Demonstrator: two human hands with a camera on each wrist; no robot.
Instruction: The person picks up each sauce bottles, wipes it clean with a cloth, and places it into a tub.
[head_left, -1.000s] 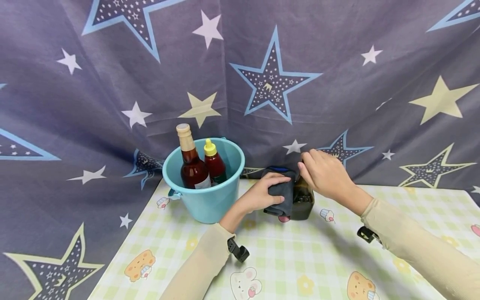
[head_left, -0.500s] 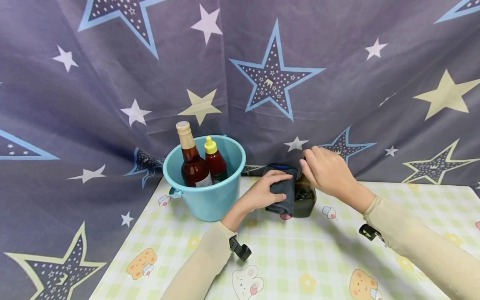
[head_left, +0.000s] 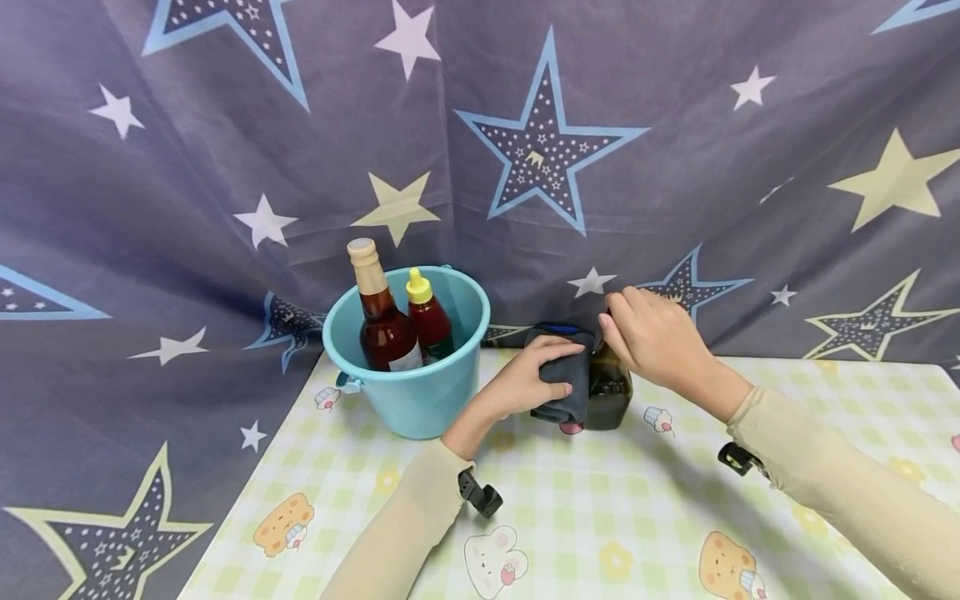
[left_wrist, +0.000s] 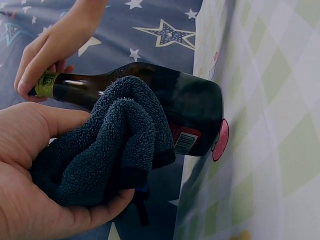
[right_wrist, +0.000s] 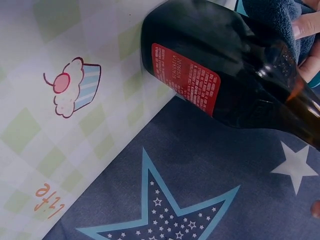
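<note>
My left hand [head_left: 525,383] grips a folded dark blue-grey towel [left_wrist: 115,135], thumb on one side and fingers on the other. The towel lies against the side of a dark glass bottle [right_wrist: 200,45] that stands upright on the table. At the bottle's top, my right hand [head_left: 660,342] holds the capped end of the neck, as the left wrist view shows, with fingers curled round it. A red label [right_wrist: 185,77] with small print is on the bottle's right side. In the head view, the right hand hides the cap and the towel covers part of the bottle's body.
A light blue bucket [head_left: 408,404] stands left of the towel, holding a tall amber bottle [head_left: 388,333] and a sauce bottle [head_left: 430,325] with a yellow cap. A star-patterned curtain [head_left: 517,275] hangs behind the checked tablecloth [head_left: 570,508].
The head view has tilted down slightly, so everything sits a little higher in it. Both hands keep their holds on the towel and the bottle, which stay in place.
</note>
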